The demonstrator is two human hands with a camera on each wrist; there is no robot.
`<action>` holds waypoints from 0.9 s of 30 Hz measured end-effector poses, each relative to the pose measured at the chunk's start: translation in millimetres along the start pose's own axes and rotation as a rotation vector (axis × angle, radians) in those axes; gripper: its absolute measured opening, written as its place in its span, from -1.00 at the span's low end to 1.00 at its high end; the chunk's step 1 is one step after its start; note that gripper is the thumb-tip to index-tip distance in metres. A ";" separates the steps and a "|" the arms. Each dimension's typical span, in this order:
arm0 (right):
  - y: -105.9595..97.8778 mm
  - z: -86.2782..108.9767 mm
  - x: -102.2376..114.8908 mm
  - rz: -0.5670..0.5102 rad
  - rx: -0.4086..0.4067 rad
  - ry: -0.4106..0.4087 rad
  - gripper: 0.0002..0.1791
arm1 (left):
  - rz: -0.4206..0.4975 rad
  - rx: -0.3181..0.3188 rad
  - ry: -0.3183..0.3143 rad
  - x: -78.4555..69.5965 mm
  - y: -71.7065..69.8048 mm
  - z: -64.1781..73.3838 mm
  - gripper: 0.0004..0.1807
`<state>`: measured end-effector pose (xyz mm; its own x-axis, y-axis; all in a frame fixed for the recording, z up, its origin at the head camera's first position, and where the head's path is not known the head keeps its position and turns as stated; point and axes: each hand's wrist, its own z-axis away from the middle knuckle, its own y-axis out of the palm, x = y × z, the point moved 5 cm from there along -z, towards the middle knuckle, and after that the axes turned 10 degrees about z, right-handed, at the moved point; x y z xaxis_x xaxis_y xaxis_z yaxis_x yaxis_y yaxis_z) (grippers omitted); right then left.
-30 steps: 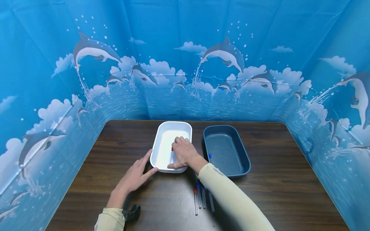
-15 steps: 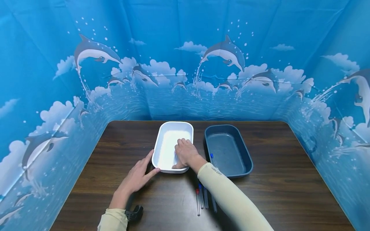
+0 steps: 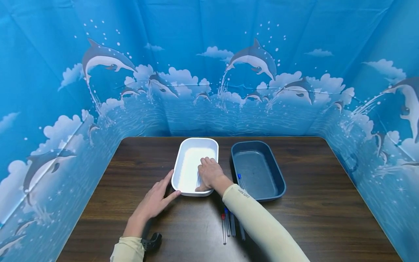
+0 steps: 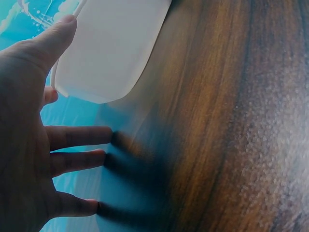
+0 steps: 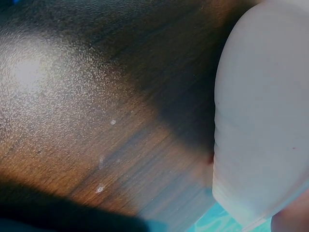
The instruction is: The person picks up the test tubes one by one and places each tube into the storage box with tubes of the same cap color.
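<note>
"Why are the left hand (image 3: 154, 200)'s fingers spread on my feed?"
"Steadying, I'd judge: thumb and 1 finger touch the white, rounded-rectangular plastic tray (image 3: 184, 153)'s rim."
"The right hand (image 3: 211, 175)?"
"Inside it, at a clear, slender plastic pen (image 3: 198, 180); I can't tell if its fingers pinch."

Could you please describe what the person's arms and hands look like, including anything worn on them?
Both hands are bare: the left hand and the right hand wear no gloves. A pale cream left sleeve and a matching right sleeve cover the forearms. Small dark lettering marks the right one near its cuff. A black device sits at the left wrist.
</note>
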<state>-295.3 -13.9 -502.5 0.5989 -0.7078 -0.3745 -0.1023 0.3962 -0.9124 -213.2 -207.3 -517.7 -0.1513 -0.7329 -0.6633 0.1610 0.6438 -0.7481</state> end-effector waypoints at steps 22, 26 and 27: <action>1.0 -0.8 -0.5 -0.019 0.001 0.007 0.03 | 0.016 -0.007 0.007 -0.3 -0.8 0.4 -0.04; 0.1 0.1 -1.4 -0.037 -0.007 0.011 0.03 | 0.016 -0.007 0.013 -0.7 -1.1 0.6 -0.03; -0.4 0.4 -1.7 -0.045 -0.012 0.014 0.03 | 0.015 -0.005 0.014 -0.7 -1.2 0.7 -0.03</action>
<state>-296.0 -12.6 -501.5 0.5922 -0.7327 -0.3353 -0.0850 0.3570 -0.9302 -212.6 -207.8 -516.4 -0.1622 -0.7200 -0.6747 0.1582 0.6559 -0.7381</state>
